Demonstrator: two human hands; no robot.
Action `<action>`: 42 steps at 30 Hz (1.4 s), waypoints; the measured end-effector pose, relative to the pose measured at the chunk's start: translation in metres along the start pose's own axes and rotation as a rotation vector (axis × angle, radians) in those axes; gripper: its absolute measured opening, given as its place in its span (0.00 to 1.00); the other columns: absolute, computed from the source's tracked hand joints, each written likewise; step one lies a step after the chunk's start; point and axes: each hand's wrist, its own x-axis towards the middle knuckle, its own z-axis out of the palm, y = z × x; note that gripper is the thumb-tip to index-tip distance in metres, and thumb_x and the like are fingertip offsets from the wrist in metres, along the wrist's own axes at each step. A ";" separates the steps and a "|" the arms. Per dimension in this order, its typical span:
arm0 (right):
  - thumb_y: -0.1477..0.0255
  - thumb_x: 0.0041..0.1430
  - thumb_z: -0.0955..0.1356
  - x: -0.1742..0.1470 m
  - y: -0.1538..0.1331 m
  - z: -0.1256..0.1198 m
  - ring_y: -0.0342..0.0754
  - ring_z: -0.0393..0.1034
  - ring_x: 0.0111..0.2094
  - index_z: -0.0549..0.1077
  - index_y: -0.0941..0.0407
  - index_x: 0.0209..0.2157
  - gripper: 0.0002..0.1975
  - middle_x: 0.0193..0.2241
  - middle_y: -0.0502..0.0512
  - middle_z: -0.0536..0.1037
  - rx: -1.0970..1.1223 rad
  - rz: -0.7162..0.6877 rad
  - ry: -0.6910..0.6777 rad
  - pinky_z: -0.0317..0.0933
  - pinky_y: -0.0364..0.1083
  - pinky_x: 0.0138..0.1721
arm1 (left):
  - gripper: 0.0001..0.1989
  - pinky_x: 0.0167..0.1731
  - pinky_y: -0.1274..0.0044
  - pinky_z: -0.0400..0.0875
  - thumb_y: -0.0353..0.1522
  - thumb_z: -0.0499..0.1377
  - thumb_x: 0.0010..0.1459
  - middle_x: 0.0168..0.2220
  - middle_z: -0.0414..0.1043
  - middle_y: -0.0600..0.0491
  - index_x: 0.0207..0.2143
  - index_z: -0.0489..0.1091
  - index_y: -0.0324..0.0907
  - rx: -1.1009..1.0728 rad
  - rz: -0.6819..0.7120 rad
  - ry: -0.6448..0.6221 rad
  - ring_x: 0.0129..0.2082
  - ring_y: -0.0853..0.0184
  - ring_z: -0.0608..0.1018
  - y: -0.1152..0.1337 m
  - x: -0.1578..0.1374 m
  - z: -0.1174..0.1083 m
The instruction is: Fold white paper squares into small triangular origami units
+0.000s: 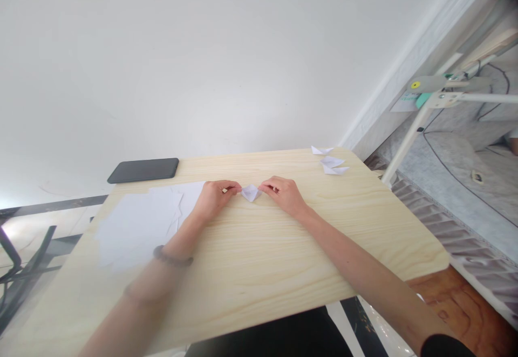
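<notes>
A small folded piece of white paper (251, 193), shaped like a little boat, is held between my two hands over the middle of the table. My left hand (215, 197) pinches its left corner between thumb and fingers. At the opposite corner, my right hand (284, 193) has the same kind of pinch. Several finished-looking folded paper boats (332, 162) of similar shape lie at the back right of the table. Loose white paper sheets (137, 222) are spread on the left, partly covered by my left hand and forearm.
The light wooden table (259, 270) stands against a white wall (243, 65). A dark phone (143, 170) lies at its back left corner. Beyond the right edge are a white metal frame (408, 141) and a grey upholstered sofa or bed (465, 173).
</notes>
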 end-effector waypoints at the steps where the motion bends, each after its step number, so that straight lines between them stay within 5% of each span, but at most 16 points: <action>1: 0.67 0.56 0.62 0.000 0.000 0.000 0.41 0.66 0.28 0.73 0.56 0.29 0.11 0.27 0.50 0.75 -0.003 0.002 -0.002 0.57 0.40 0.31 | 0.13 0.28 0.81 0.66 0.38 0.52 0.52 0.29 0.75 0.56 0.30 0.74 0.42 0.000 -0.004 -0.004 0.24 0.71 0.72 0.000 0.000 0.000; 7: 0.66 0.56 0.62 0.001 0.002 -0.004 0.41 0.67 0.29 0.74 0.56 0.31 0.11 0.30 0.52 0.76 0.056 0.082 0.038 0.60 0.40 0.29 | 0.15 0.25 0.80 0.66 0.42 0.52 0.51 0.26 0.74 0.55 0.32 0.73 0.42 -0.031 -0.065 0.027 0.20 0.71 0.71 0.001 0.000 0.000; 17: 0.69 0.53 0.63 0.003 0.007 -0.009 0.43 0.70 0.28 0.75 0.56 0.31 0.10 0.30 0.53 0.77 0.049 0.198 0.091 0.62 0.42 0.31 | 0.16 0.34 0.75 0.68 0.42 0.50 0.54 0.34 0.73 0.52 0.38 0.69 0.43 0.073 0.026 -0.040 0.31 0.66 0.74 0.001 0.000 0.004; 24: 0.69 0.50 0.63 0.007 0.027 -0.062 0.42 0.69 0.20 0.75 0.59 0.26 0.11 0.23 0.53 0.76 0.103 0.469 -0.058 0.58 0.37 0.13 | 0.20 0.52 0.64 0.53 0.41 0.48 0.57 0.55 0.58 0.49 0.50 0.62 0.44 0.329 0.310 -0.142 0.55 0.59 0.59 0.001 -0.004 0.013; 33: 0.69 0.47 0.66 -0.036 0.059 -0.145 0.45 0.71 0.23 0.75 0.62 0.26 0.11 0.25 0.59 0.76 0.029 0.728 0.095 0.63 0.37 0.13 | 0.20 0.53 0.65 0.52 0.40 0.45 0.59 0.54 0.58 0.47 0.50 0.62 0.43 0.371 0.398 -0.160 0.55 0.59 0.58 0.006 0.002 0.027; 42: 0.69 0.45 0.67 -0.066 0.084 -0.171 0.47 0.72 0.25 0.74 0.63 0.29 0.11 0.27 0.61 0.76 -0.013 0.883 0.176 0.65 0.39 0.16 | 0.17 0.52 0.65 0.54 0.37 0.44 0.59 0.51 0.62 0.48 0.47 0.64 0.43 0.360 0.424 -0.166 0.52 0.60 0.61 0.014 0.002 0.024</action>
